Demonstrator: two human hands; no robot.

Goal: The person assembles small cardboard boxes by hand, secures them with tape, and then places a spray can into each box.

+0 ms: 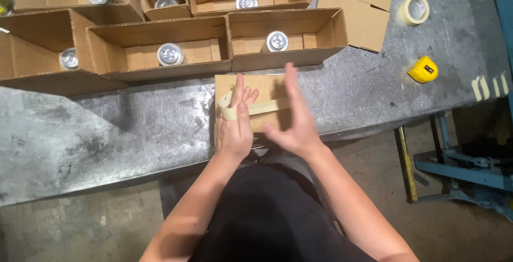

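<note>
Grey metal bench (107, 134) fills frame, open cardboard boxes (160, 53) with silver cans (170, 54) along top. Small closed carton (256, 88) centre frame at bench edge; likely light, stiff, best gripped by side edges. Left hand (234, 128) pinches cream tape strip (264, 107) across carton, strip thin, sticky, tears easily. Right hand (294, 120) open flat, pressing strip. Tape roll (415, 10), yellow tape measure (423, 69) upper right.
</note>
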